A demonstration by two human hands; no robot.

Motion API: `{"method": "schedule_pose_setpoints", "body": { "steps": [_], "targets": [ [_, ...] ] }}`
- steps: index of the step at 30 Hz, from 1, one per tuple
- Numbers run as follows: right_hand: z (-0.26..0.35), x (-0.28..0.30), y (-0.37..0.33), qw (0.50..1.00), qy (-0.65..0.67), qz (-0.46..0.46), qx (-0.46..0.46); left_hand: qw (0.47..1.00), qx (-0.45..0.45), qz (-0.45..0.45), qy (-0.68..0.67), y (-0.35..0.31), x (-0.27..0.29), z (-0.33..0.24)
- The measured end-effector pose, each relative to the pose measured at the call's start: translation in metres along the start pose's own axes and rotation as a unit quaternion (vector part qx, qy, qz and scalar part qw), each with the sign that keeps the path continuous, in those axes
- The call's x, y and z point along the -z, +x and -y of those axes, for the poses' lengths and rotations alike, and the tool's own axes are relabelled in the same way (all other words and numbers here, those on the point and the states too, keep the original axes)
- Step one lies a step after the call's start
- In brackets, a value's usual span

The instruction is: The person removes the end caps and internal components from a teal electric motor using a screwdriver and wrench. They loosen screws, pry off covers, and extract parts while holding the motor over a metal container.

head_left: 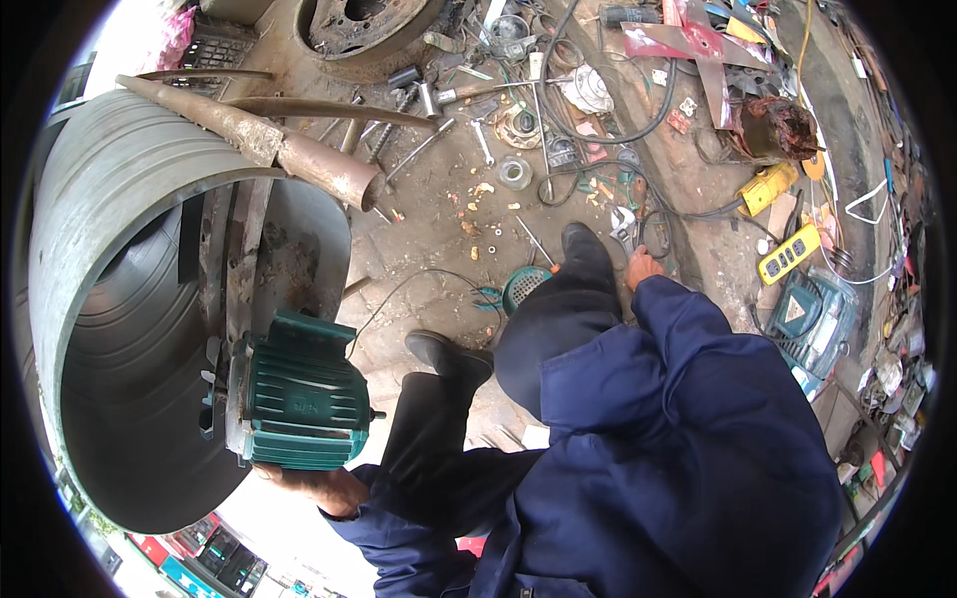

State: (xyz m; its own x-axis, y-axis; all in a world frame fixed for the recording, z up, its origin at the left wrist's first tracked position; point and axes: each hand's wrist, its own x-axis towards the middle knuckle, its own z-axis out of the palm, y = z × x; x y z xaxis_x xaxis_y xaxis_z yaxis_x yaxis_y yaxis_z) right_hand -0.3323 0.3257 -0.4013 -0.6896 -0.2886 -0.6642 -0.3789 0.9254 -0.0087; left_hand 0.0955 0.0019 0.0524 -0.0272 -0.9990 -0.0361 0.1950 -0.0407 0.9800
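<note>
1. The green electric motor (299,394) sits at near left, pressed against a metal bracket inside the mouth of a large steel drum (90,219) lying on its side.
2. Our left hand (314,485) is under the motor's near edge, palm cupping it from below; the fingers are hidden beneath the housing, so we cannot tell how tightly they close.
3. Our right hand (641,265) reaches far right toward the ground beside an adjustable wrench (624,225); it looks loosely curled, and we cannot tell whether it has hold of anything.
4. A thin cable (419,279) trails from the motor across the dirt floor toward a green round grille (523,287) near our black shoes (588,254).
5. Risk, as we judge it: the motor seems borne by one hand only, so it could slip and fall toward our legs while we lean away.
6. Risk: the cable lies close to our feet and could snag, tugging the motor.
7. Risk: a rusty pipe (249,140) rests across the drum's top edge and might roll off if the drum is jolted.
8. Loose spanners and sockets (483,140) litter the far ground, a tripping hazard.
</note>
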Motion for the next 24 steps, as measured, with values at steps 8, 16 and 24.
{"method": "schedule_pose_setpoints", "body": {
  "steps": [8, 16, 24],
  "targets": [
    [-0.02, 0.033, -0.009, 0.997, 0.068, 0.02, 0.014, 0.991, 0.038, 0.103, -0.072, 0.006, -0.004, -0.001],
    [-0.012, 0.139, -0.062, 0.965, 0.2, 0.07, 0.158, 1.0, -0.009, 0.011, 0.003, 0.012, -0.038, -0.006],
    [0.09, 0.406, -0.312, 0.839, 0.305, 0.267, 0.362, 0.999, -0.012, 0.024, -0.038, 0.011, -0.051, -0.021]
  ]
}}
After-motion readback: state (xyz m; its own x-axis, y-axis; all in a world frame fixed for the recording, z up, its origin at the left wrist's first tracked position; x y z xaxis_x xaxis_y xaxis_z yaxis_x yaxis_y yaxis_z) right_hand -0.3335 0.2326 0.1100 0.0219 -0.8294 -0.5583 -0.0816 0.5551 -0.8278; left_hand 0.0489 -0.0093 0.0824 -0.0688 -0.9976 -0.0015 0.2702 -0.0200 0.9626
